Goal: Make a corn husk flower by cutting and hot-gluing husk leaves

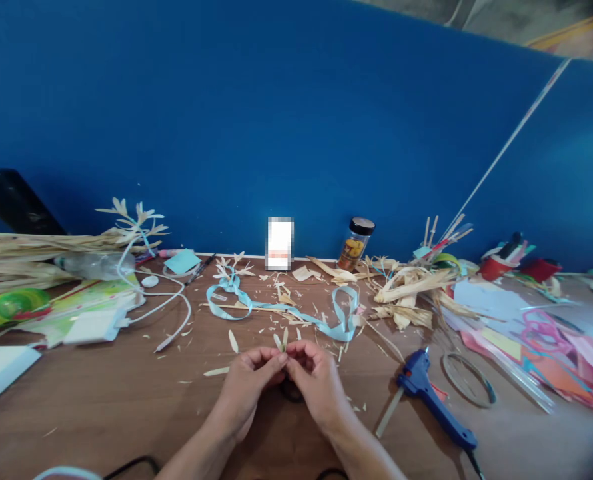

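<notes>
My left hand and my right hand meet near the front middle of the table, fingertips pinched together. Between them they grip small pale husk petals, whose pointed tips stick up above the fingers; the lower ends are hidden. A loose petal lies just beyond my left hand, and another petal rests to its left. Behind the hands, a light blue ribbon curls across the table beside a finished-looking husk flower. Petal scraps are scattered around.
A blue glue gun lies at right, near a tape ring and coloured paper. Dried husks, a black-lidded jar and a lit screen stand at the back. A white charger with cable sits left.
</notes>
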### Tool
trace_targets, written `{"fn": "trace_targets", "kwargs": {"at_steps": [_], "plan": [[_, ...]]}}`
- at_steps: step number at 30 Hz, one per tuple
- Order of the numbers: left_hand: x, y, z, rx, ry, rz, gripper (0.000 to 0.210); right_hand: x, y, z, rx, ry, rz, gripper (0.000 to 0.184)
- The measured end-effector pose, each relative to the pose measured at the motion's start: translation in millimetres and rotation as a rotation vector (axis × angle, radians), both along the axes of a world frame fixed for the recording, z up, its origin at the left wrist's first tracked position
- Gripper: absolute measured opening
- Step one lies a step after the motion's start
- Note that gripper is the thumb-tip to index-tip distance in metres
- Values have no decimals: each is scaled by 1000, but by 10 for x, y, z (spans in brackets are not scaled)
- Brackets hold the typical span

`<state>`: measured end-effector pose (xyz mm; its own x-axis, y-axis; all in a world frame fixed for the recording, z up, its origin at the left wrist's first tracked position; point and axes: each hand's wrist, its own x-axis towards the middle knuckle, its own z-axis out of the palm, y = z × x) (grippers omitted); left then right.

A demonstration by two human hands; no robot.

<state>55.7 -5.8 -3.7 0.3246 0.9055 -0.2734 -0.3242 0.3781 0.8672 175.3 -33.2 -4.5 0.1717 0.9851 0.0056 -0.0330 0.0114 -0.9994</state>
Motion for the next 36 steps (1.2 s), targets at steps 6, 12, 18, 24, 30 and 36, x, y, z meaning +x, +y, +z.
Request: {"fn": "trace_targets", "kwargs": {"at_steps": [6,12,18,24,30,36], "plan": [[-13,0,17,47,65,0,16,9,7,-5,-39,13,0,13],[-10,-18,24,98,118,0,15,0,-15,34,-58,44,-5,11],[-13,-23,25,104,119,6,14,-15,-19,50,-81,119,-10,10],[-2,-9,-3,92,42,-42,19,7,6,34,-89,165,-14,15],[1,-35,49,67,-14,-74,22,16,6,36,-79,161,-33,16],[-2,-16,65,49,39,-49,19,3,11,58,-81,146,-40,19]]}}
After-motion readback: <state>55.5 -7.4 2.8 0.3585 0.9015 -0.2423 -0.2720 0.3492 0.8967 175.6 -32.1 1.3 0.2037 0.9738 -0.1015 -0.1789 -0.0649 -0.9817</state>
